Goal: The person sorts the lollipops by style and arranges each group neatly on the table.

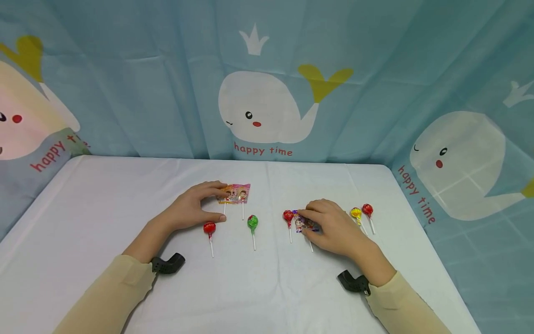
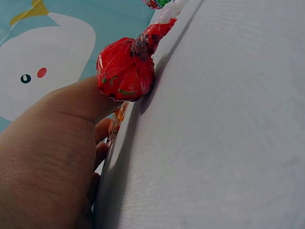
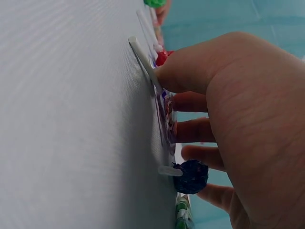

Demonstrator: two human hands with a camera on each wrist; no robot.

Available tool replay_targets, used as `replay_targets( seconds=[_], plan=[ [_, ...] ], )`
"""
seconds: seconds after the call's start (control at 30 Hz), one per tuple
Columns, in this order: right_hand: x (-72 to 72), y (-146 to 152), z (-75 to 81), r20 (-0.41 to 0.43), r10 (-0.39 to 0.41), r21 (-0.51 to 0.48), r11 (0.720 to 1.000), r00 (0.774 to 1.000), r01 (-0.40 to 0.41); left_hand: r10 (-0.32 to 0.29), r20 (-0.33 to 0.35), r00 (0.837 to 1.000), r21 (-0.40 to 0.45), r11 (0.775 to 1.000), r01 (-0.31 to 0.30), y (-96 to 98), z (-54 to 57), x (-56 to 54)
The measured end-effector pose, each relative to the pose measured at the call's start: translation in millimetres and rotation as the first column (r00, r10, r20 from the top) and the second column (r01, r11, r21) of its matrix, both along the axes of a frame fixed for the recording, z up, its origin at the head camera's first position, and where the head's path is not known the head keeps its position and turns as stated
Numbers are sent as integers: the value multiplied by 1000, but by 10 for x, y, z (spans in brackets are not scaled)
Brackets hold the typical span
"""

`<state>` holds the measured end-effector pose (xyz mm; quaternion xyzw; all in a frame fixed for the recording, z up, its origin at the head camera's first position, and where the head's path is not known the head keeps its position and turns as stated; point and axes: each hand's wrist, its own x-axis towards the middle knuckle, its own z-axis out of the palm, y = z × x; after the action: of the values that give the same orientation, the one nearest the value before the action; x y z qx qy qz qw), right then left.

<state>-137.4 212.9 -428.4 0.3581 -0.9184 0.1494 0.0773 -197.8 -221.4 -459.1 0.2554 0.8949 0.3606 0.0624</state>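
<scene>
Work flat on the white tablecloth [image 1: 258, 297]. Note the left hand [image 1: 187, 206]: fingers relaxed, well spread from the thumb, tips over the pink-and-orange lollipop packet [image 1: 243, 194]. Note the right hand [image 1: 333, 227]: fingers bent over the purple lollipop packet [image 1: 298, 223]; impossible to tell whether pinching or only touching. For good control, preferably take each packet by opposite edges, with level wrists and light pressure. Hold the left thumb clear of the left red lollipop [image 1: 209, 228], and the right fingertips clear of the middle red lollipop [image 1: 288, 215], just beside the purple packet. Avoid lifting by the purple packet's stick [image 3: 144, 62] alone; liable to twist.

Consult the head view for overall layout, including the green lollipop [image 1: 252, 221] between the hands, and the yellow lollipop [image 1: 356, 213] and far-right red lollipop [image 1: 367, 209] beyond the right hand. Consult the right wrist view for the blue lollipop [image 3: 191, 177] near the outer fingers, hidden in the head view. Consult the left wrist view for green marks [image 2: 127, 92] on the left red lollipop's wrapper, too fine for the head view.
</scene>
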Motion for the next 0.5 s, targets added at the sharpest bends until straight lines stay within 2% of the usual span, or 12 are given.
replay_targets(
  seconds=[0.5],
  plan=[
    [3, -26, 7, -9, 5, 1, 1000, 1000, -5, 4, 3, 1000, -1, 1000, -4, 9, 25, 17]
  ],
)
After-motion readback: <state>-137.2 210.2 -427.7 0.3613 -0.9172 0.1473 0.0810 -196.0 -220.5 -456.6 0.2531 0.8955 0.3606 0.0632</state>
